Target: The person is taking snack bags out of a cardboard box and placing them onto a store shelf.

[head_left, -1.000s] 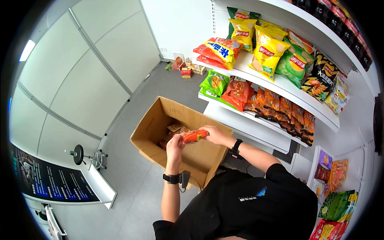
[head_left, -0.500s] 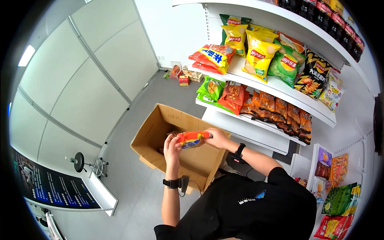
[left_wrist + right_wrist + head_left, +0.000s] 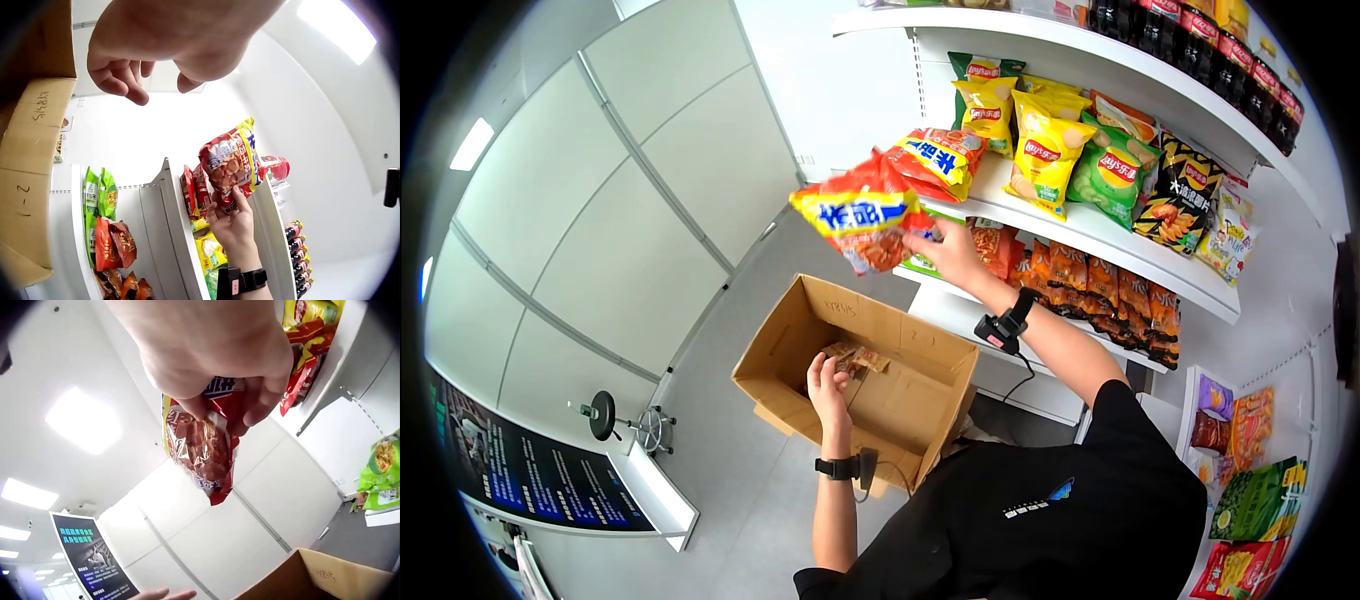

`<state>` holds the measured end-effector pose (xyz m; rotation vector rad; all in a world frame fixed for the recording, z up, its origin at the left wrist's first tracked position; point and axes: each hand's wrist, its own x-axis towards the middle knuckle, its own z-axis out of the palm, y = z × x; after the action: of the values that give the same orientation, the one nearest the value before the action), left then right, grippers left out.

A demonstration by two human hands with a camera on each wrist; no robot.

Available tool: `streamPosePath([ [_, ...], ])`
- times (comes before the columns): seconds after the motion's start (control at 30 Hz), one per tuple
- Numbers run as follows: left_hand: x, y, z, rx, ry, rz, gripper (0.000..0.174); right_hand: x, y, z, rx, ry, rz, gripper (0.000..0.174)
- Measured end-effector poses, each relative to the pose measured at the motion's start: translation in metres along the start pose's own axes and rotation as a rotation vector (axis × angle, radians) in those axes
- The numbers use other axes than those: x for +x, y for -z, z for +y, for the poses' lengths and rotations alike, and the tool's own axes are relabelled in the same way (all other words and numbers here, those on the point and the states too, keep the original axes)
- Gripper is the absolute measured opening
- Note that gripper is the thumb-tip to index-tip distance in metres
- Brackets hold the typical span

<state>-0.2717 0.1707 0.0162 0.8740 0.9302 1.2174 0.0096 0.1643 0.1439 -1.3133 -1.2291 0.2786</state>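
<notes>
My right hand point(image 3: 948, 250) pinches a red and yellow snack bag point(image 3: 860, 215) by one end, raised beside the upper shelf's left end. In the head view the bag overlaps a similar red and yellow bag point(image 3: 938, 162) lying on that shelf. The right wrist view shows the thumb and fingers point(image 3: 255, 403) gripping the crinkled bag point(image 3: 199, 453), which has a meat-like picture on it. Over the cardboard box point(image 3: 855, 305) hovers my left hand point(image 3: 828, 392), fingers loosely bent and holding nothing. A few small brown packets point(image 3: 855, 357) lie inside the box.
Yellow and green chip bags point(image 3: 1040, 155) fill the upper shelf, with orange-brown bags point(image 3: 1090, 290) on the one below. Dark bottles point(image 3: 1195, 45) line the top shelf. A side rack point(image 3: 1200, 450) with more bags stands at right. A stool point(image 3: 603, 415) is at left.
Both hands held the bag over the box earlier. The left hand has let go and stays above the box, while the right hand has lifted the bag up toward the upper shelf.
</notes>
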Motion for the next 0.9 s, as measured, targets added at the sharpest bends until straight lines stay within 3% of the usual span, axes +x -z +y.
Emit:
streamPosePath([
  [0.07, -0.002, -0.002, 0.002, -0.017, 0.001, 0.021, 0.040, 0.016, 0.008, -0.002, 0.094, -0.104, 0.025, 0.032],
  [0.1, -0.002, -0.001, 0.002, -0.013, 0.004, 0.027, 0.039, 0.028, 0.010, -0.004, 0.125, -0.063, 0.073, 0.030],
  [0.17, -0.002, 0.002, 0.002, -0.002, 0.008, 0.036, 0.037, 0.045, 0.017, -0.011, 0.383, -0.199, 0.099, 0.028],
  [0.2, -0.002, 0.003, 0.001, -0.007, 0.013, 0.028, 0.037, 0.057, 0.022, -0.007, 0.351, -0.174, 0.151, 0.024],
  [0.33, 0.000, 0.006, -0.003, -0.029, 0.024, 0.001, 0.034, 0.101, 0.039, -0.013, 0.577, -0.404, 0.280, 0.019],
  [0.43, -0.001, 0.006, -0.005, -0.031, 0.030, 0.007, 0.031, 0.131, 0.047, 0.000, 0.717, -0.535, 0.334, 0.023],
  [0.47, -0.001, 0.006, -0.005, -0.028, 0.034, 0.005, 0.031, 0.146, 0.045, 0.011, 0.690, -0.624, 0.396, 0.024],
  [0.73, 0.001, 0.022, -0.009, 0.041, 0.061, -0.014, 0.031, 0.158, 0.033, 0.024, 0.642, -0.726, 0.581, 0.032],
  [0.9, 0.002, 0.032, -0.014, 0.015, 0.078, -0.025, 0.030, 0.161, 0.034, 0.031, 0.606, -0.688, 0.518, 0.038],
])
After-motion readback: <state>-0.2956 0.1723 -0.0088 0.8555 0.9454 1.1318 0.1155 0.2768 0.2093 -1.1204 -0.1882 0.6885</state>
